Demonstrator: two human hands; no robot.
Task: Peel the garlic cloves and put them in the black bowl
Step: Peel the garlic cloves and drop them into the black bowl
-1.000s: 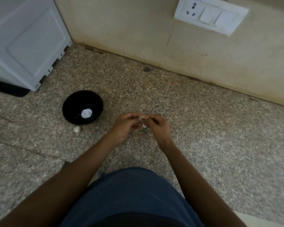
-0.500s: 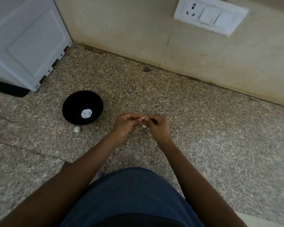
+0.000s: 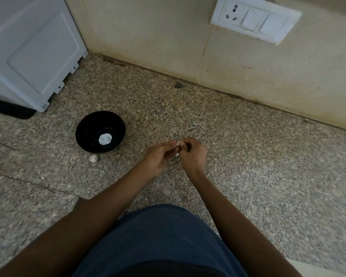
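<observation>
Both forearms reach forward and converge, bare to the elbow. Left hand (image 3: 158,156) palm partly up, fingers curled, thumb and forefinger pinching a small white clove (image 3: 178,143). Right hand (image 3: 193,154) knuckles up, fingers curled, fingertips meeting the left's on the same clove. Hands touching at the tips.

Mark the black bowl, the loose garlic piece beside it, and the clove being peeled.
black bowl (image 3: 82,134): head view, left inner wall.
loose garlic piece (image 3: 93,158): head view, its middle, on the counter.
garlic clove (image 3: 178,143): head view, white tip showing between both hands' fingertips.
</observation>
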